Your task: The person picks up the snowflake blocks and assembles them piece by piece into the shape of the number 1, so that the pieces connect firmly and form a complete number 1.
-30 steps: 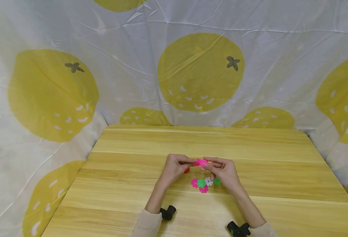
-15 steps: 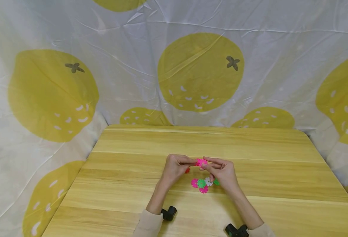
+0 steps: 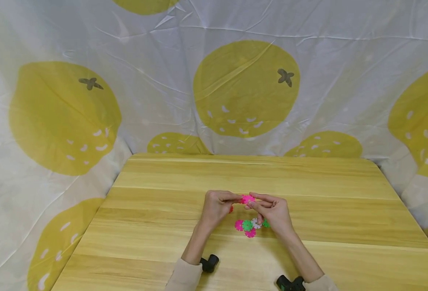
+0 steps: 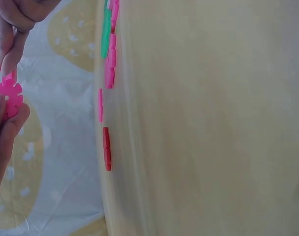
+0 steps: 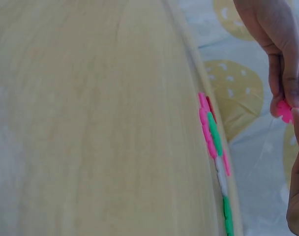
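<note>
Above the table, two pink notched plastic discs meet between the hands. The left hand pinches one at its edge, while the right hand pinches the other pink notched disc between thumb and fingers. They overlap; whether their slots interlock I cannot tell. In the left wrist view, the left thumb covers part of a pink disc. Fingers hide much of the pink pieces in the right wrist view. Below on the wood lie a green disc, a white disc and pink discs.
A red disc shows partly behind the left hand. Another green disc is half covered by the right hand. Black wrist-worn devices sit at both wrists. A lemon-print cloth hangs behind the wooden table.
The right hand has shifted slightly left, bringing its pink disc further over the one in the left hand. The left hand has barely moved. The discs on the table lie as before.
</note>
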The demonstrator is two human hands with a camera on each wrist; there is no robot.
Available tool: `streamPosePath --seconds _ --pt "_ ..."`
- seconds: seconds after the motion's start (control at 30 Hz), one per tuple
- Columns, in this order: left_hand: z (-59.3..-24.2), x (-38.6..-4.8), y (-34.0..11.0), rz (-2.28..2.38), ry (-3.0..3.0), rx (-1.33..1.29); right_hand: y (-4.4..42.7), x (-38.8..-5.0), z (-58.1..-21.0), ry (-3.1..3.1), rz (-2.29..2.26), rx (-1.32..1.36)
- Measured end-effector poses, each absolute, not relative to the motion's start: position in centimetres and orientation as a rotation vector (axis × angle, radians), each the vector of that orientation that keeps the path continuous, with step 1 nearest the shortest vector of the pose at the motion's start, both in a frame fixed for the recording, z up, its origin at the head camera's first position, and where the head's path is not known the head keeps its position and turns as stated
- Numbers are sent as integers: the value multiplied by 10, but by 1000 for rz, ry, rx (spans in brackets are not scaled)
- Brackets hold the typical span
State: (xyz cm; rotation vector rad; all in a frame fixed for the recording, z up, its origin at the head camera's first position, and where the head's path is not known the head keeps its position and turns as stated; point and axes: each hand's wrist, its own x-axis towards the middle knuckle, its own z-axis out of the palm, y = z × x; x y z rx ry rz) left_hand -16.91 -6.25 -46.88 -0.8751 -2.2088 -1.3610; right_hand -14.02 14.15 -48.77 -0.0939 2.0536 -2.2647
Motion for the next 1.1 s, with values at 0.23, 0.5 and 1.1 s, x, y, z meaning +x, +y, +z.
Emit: streamPosePath --seconds 0.23,0.5,1.1 --pt "-471 -167 -60 -1209 -2235 -887 138 -140 -490 2051 -2243 -40" --pt "-471 -167 -62 -1188 -2280 -882 136 -140 -494 2036 -2258 -47" --pt "-458 -169 -73 -1525 -2491 -809 139 -142 -489 2037 -2230 -132"
